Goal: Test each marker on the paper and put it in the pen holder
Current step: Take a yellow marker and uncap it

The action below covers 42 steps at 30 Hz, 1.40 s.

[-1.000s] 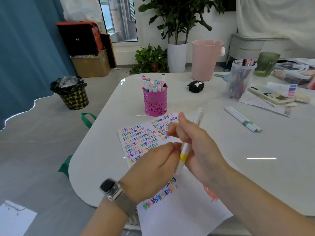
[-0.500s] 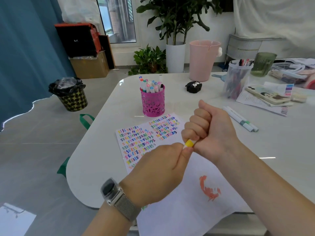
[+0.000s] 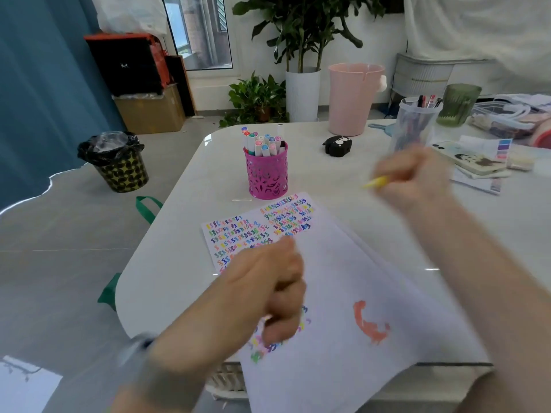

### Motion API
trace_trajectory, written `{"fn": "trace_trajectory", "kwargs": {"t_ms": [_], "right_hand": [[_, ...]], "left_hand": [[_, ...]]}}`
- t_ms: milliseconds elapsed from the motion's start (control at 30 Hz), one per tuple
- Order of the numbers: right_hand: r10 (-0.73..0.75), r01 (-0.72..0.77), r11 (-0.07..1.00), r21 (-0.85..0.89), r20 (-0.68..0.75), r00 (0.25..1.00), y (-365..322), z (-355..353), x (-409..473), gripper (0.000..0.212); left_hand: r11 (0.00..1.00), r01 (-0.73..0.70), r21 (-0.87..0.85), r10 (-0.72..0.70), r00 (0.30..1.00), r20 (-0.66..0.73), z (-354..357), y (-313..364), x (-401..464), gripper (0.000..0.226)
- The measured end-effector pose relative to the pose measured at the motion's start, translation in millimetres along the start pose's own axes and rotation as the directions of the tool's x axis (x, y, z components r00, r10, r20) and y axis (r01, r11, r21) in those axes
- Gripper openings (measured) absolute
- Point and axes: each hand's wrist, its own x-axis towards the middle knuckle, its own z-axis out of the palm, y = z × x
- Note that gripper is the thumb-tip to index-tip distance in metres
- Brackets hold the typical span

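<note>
The hands, joined on the marker half a second ago, have pulled apart: the right hand has swung out toward two o'clock, blurred, fingers curled round the marker, whose yellow tip juts from the fist toward nine o'clock. The left hand sits low over the paper, fingers curled in, though blur hides whether they pinch the cap. The pink pen holder stands at twelve o'clock of the paper, already full of markers.
</note>
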Motion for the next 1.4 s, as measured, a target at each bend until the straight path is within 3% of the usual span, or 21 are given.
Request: {"fn": "trace_trajectory", "kwargs": {"t_ms": [67, 167, 233, 300, 367, 500, 567, 633, 667, 700, 800, 967, 1133, 1400], "right_hand": [[-0.119, 0.116, 0.991, 0.072, 0.031, 0.992, -33.4, -11.1, 6.7, 0.035], [0.036, -0.033, 0.999, -0.022, 0.148, 0.988, -30.6, -32.1, 3.1, 0.033], [0.072, -0.046, 0.990, -0.132, 0.192, 0.979, -18.7, -33.2, 4.1, 0.036], [0.050, 0.010, 0.945, -0.326, 0.176, 0.983, -13.5, -29.0, 10.6, 0.050], [0.051, 0.017, 0.863, -0.505, 0.122, 0.991, -7.2, -29.5, 15.9, 0.059], [0.163, -0.050, 0.674, -0.737, 0.082, 0.983, 9.0, -45.7, 28.7, 0.070], [0.184, -0.034, 0.567, -0.823, 0.086, 0.979, 17.1, -50.2, 30.4, 0.056], [0.071, 0.077, 0.432, -0.899, 0.119, 0.990, 25.3, -58.9, 30.9, 0.024], [-0.014, 0.135, 0.366, -0.921, 0.140, 0.990, 29.5, -63.0, 30.9, 0.016], [-0.098, 0.192, 0.312, -0.931, 0.170, 0.981, 33.9, -68.3, 33.0, 0.023], [-0.237, 0.293, 0.164, -0.942, 0.251, 0.938, 45.9, -76.4, 39.2, 0.041], [-0.218, 0.326, -0.015, -0.945, 0.322, 0.921, 56.7, -79.3, 43.7, 0.034], [-0.194, 0.340, -0.046, -0.939, 0.343, 0.919, 57.0, -81.2, 45.1, 0.033], [-0.164, 0.365, -0.106, -0.925, 0.378, 0.911, 57.9, -83.1, 48.2, 0.035]], "left_hand": [[0.997, -0.043, -0.057, 0.036, 0.991, -0.128, -22.7, -2.2, -17.7, 0.044], [1.000, -0.016, 0.016, 0.020, 0.949, -0.314, -37.9, -10.9, -6.3, 0.047], [0.968, 0.032, 0.249, 0.054, 0.942, -0.332, -26.7, -11.8, 8.3, 0.045], [0.762, 0.021, 0.648, 0.213, 0.936, -0.281, -9.5, -18.5, 12.9, 0.035], [0.493, -0.005, 0.870, 0.317, 0.932, -0.174, 7.1, -28.3, 11.4, 0.025], [0.386, 0.057, 0.921, 0.260, 0.951, -0.168, 13.4, -42.0, 18.1, 0.033], [0.346, 0.099, 0.933, 0.258, 0.946, -0.196, 5.3, -49.1, 18.7, 0.040], [0.292, 0.170, 0.941, 0.159, 0.962, -0.223, -2.8, -55.1, 16.3, 0.053], [0.267, 0.204, 0.942, 0.098, 0.966, -0.237, -5.6, -57.4, 14.5, 0.058], [0.246, 0.235, 0.940, 0.039, 0.967, -0.252, -7.1, -58.8, 12.7, 0.063], [0.204, 0.270, 0.941, -0.051, 0.963, -0.265, -6.2, -59.1, 12.9, 0.066], [0.205, 0.283, 0.937, -0.064, 0.959, -0.275, -1.4, -52.5, 18.3, 0.049], [0.311, 0.243, 0.919, 0.003, 0.967, -0.256, -3.0, -49.2, 16.1, 0.044], [0.328, 0.227, 0.917, 0.013, 0.970, -0.244, -3.7, -46.3, 15.4, 0.045]]}}
